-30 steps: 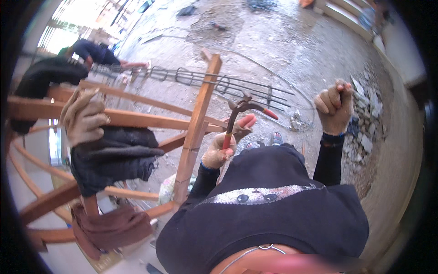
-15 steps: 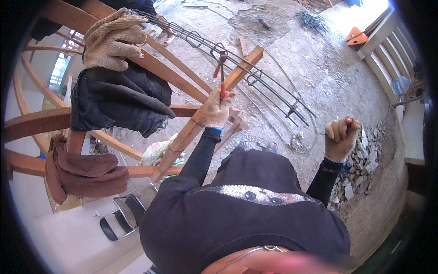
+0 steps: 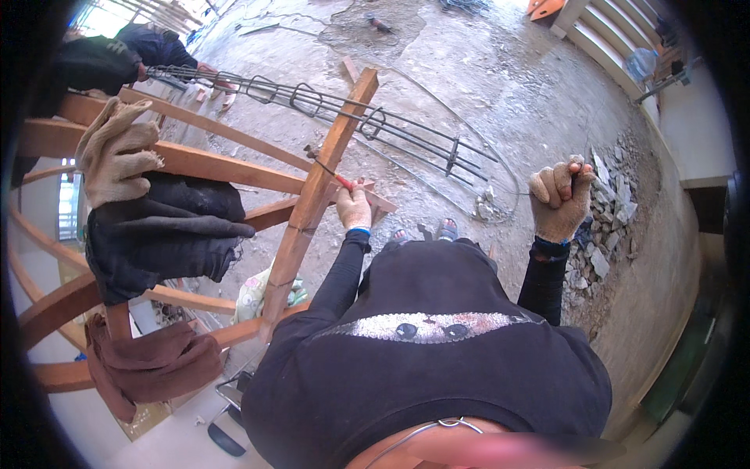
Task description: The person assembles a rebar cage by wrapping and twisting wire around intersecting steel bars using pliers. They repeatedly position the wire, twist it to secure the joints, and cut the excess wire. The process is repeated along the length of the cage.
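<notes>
My left hand (image 3: 354, 209), in a fingerless knit glove, is closed round the red handles of a pair of pincers (image 3: 341, 180). The pincers' metal head lies against the upright wooden beam (image 3: 301, 227). At the right, my right hand (image 3: 561, 205), gloved the same way, is raised with its fingers pinched on a thin wire (image 3: 587, 148), of which only short lengths show. Beyond the beam a rebar cage (image 3: 451, 156) of long bars and bent stirrups runs across, propped off the floor.
On the left wooden frame hang a knit glove (image 3: 117, 156), dark cloth (image 3: 168, 234) and brown cloth (image 3: 156, 359). Broken rubble (image 3: 601, 227) lies along the right wall. Another person's dark sleeve (image 3: 152, 47) is at the cage's far end. A folding chair (image 3: 226, 438) stands lower left.
The view has shifted, so the frame and cage sit further left. My left hand has tilted the pincers from upright to leaning left against the beam. My right hand stays raised and pinched.
</notes>
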`<state>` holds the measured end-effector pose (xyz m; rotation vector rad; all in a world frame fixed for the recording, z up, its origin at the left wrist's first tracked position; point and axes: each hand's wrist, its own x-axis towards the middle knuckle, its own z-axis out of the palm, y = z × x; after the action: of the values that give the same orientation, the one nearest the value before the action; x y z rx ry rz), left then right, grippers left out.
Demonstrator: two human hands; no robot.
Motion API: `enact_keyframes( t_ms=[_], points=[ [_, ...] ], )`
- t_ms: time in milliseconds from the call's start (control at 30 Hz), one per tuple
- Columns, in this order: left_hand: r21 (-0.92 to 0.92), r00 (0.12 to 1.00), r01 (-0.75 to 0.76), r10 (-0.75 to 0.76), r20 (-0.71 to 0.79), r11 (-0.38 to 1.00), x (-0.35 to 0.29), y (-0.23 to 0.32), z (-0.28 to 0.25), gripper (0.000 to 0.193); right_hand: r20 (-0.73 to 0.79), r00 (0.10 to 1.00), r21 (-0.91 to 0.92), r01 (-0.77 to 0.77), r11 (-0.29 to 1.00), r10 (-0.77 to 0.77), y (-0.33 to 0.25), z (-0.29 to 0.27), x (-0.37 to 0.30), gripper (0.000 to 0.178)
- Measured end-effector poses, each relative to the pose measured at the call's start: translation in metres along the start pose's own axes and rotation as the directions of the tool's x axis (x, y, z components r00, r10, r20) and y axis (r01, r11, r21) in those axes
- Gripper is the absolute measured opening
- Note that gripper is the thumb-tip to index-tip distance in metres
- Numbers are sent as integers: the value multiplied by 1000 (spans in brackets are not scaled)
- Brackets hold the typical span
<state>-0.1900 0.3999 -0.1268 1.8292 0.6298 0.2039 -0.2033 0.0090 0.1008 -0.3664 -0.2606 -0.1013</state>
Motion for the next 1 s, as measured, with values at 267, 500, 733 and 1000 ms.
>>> enact_keyframes(
  t_ms=[267, 500, 733, 1000],
  points=[
    [-354, 987, 159, -141, 77, 922, -3, -14, -2, 28, -33, 999, 277, 44, 960, -36, -1, 0, 1, 28],
    [-266, 962, 241, -193, 195, 933, 15, -14, -15, 27, -70, 997, 543, 28, 840, 12, 5, 3, 7, 18],
    [-101, 918, -255, 208, -337, 962, -57, 68, 16, 46, -24, 999, 633, -17, 774, 42, 4, 3, 7, 19],
    [-521, 495, 556, 245, 833, 647, -119, 231, 44, 61, 10, 1000, 513, -28, 858, 27, -7, -14, -6, 34]
  ],
)
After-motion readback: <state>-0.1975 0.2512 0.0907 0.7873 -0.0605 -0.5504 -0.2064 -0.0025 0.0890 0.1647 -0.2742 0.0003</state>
